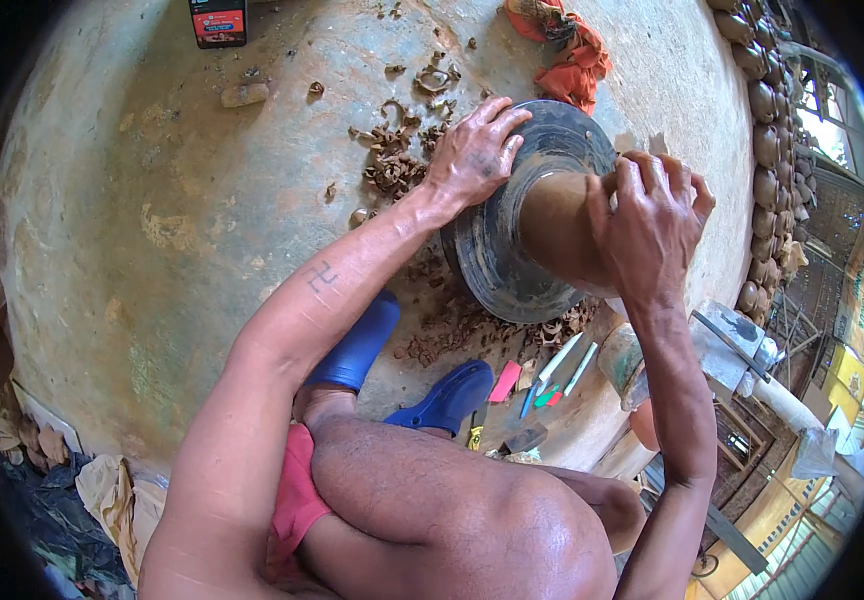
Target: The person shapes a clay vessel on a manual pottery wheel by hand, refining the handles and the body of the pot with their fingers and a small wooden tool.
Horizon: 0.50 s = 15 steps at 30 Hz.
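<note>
A brown clay pot [554, 228] stands on a dark round pottery wheel [487, 270], its body rising toward me. My right hand [652, 215] is closed over the pot's upper end, the fingers bent and the thumb against the near side; the fingertips are partly hidden. On the wheel's far left rim lies my left hand [477, 155], fingers stretched out and thumb apart, holding nothing. Curled brown clay trimmings [392, 160] are heaped on the floor beside the wheel, near my left wrist. More trimmings [442, 335] lie under its near edge.
Slim tools [557, 365] and a pink piece [504, 382] lie near my blue shoes [442, 398]. An orange-red cloth [577, 65] sits beyond the wheel. A phone [218, 22] is at the far left. Rows of clay pots [764, 190] line the right side.
</note>
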Each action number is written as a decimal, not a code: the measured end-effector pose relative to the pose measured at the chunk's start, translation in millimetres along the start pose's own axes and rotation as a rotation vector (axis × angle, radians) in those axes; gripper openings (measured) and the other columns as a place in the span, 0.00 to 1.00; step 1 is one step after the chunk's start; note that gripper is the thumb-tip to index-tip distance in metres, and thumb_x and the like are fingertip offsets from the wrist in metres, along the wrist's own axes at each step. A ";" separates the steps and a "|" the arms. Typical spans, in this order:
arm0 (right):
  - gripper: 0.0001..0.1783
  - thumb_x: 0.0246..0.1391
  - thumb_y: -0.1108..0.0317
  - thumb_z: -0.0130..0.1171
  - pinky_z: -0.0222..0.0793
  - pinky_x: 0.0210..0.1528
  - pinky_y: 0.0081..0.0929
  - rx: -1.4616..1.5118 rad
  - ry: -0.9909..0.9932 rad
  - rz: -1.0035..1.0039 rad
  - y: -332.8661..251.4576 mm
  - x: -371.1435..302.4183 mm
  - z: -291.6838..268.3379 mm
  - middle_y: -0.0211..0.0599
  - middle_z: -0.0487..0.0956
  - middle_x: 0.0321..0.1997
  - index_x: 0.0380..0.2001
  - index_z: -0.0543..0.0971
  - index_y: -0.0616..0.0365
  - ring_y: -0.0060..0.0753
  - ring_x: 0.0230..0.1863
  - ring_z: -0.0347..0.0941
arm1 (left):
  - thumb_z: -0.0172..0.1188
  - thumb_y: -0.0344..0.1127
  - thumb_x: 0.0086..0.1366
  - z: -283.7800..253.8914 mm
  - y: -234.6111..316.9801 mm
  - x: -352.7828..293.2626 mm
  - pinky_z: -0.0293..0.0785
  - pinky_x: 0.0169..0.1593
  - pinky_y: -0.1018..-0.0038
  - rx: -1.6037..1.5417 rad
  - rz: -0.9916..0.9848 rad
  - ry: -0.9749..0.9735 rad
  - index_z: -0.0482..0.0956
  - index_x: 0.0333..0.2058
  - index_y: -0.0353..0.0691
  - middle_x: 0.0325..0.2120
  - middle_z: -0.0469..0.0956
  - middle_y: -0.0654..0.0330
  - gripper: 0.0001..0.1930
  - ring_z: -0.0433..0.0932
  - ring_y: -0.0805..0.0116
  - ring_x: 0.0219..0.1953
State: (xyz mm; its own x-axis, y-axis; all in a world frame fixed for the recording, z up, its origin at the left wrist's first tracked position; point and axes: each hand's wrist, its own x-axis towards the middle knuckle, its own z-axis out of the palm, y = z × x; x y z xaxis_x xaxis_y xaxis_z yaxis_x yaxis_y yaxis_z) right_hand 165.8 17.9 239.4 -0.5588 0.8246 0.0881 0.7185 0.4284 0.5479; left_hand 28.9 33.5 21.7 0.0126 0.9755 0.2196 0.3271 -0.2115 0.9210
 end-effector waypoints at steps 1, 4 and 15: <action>0.16 0.58 0.50 0.71 0.60 0.65 0.52 0.051 0.074 -0.018 3.6 -0.1 1.3 0.27 0.86 0.46 0.33 0.87 0.50 0.36 0.56 0.78 | 0.61 0.40 0.75 0.6 -0.4 0.5 0.77 0.67 0.54 0.000 0.010 0.007 0.80 0.62 0.47 0.66 0.77 0.48 0.20 0.78 0.44 0.65; 0.16 0.61 0.50 0.70 0.61 0.63 0.51 0.233 0.183 0.053 15.0 6.3 -10.4 0.22 0.87 0.42 0.31 0.86 0.50 0.35 0.53 0.80 | 0.61 0.40 0.75 -0.2 -1.2 0.0 0.77 0.67 0.54 0.010 0.015 0.008 0.80 0.62 0.46 0.66 0.77 0.48 0.20 0.78 0.44 0.65; 0.18 0.51 0.52 0.72 0.61 0.64 0.50 -0.097 -0.108 0.089 -15.7 9.3 -6.3 0.32 0.83 0.49 0.39 0.86 0.51 0.40 0.60 0.75 | 0.61 0.39 0.74 -0.9 1.5 -3.9 0.78 0.66 0.54 0.004 0.002 0.039 0.81 0.61 0.47 0.65 0.78 0.48 0.19 0.79 0.43 0.64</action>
State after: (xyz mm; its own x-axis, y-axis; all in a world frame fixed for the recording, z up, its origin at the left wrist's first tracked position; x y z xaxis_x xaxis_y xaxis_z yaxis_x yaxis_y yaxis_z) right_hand 146.7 16.6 237.0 -0.4429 0.8950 0.0531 0.7172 0.3181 0.6201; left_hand 28.5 29.4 22.5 -0.0233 0.9721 0.2335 0.3310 -0.2128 0.9193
